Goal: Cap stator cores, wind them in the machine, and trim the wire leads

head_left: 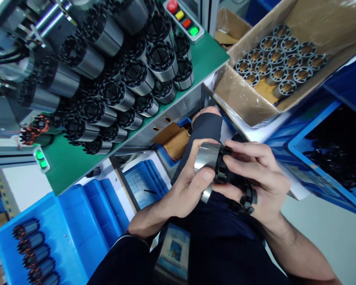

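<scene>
At 8 o'clock, cores with orange-and-black ends (37, 255) lie in a row in a blue bin (74, 225), seemingly further along than the rest. From 9 to 12 o'clock, metal cores (90, 65) crowd a green bench (206, 55), black pieces already on the ends that show. Just off centre toward 4 o'clock, the person's left hand (186, 192) is wrapped around a metal cylinder (207, 156), thumb against its side. The right hand (265, 174) grips a black end ring (220, 164) at the cylinder's right end; whether it is fully seated cannot be told. A second black piece (249, 198) sits within that same grasp, apparently not fitted. At 2 o'clock, cores with bare ends (287, 87) stand in a lined carton (246, 95), seemingly without any fitting. A blue crate (314, 123) at 3 o'clock holds dark parts (338, 162), too dim to make out.

Around the bench, machinery (14, 67) stands at 10 o'clock, a control box (184, 20) with a lit green button rests at 12, and pale floor (326, 221) shows at 4.
</scene>
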### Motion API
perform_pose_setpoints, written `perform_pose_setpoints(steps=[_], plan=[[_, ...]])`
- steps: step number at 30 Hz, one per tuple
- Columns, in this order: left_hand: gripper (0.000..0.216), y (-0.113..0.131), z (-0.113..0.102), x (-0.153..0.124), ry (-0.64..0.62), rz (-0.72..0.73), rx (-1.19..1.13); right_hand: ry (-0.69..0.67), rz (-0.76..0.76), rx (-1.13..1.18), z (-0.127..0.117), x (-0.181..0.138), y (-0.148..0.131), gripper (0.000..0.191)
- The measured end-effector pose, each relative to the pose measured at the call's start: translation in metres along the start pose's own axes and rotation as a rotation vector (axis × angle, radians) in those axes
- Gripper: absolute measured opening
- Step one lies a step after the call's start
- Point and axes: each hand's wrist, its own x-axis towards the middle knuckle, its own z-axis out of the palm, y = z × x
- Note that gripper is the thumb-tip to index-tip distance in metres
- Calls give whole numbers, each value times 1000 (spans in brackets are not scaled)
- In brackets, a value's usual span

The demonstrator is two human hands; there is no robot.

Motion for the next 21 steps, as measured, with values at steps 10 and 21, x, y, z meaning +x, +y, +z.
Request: perform_pose_setpoints(steps=[10, 21], plan=[[87, -23, -1, 6, 39, -216, -215, -164, 198, -117, -11, 3, -1, 46], [76, 10, 19, 33, 326, -177, -319, -224, 275, -127, -42, -7, -17, 62]])
